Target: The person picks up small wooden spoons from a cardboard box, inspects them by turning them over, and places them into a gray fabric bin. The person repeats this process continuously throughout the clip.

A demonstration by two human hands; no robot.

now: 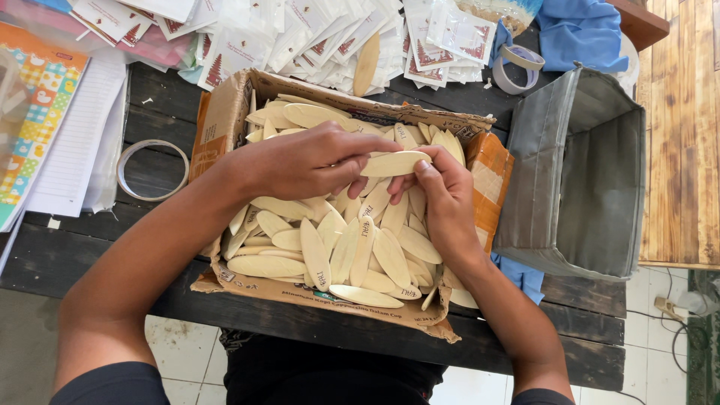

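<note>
Cardboard box [225,112] of oval wooden pieces [315,255] on dark table [525,352]. Left hand [311,161] and right hand [442,199] over box, fingers of both pinching one wooden piece [394,163] between them. Grey bag [592,172] right; tape ring [152,169] left; sealed packets [315,37] beyond.

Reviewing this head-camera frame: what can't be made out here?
- Wooden oval piece: held by left hand and right hand; fingers cover its ends and underside.
- Cardboard box: its bottom is buried under wooden pieces.
- Grey fabric bin: contents not visible from this angle.
- Sachets: cut off by the top edge.
</note>
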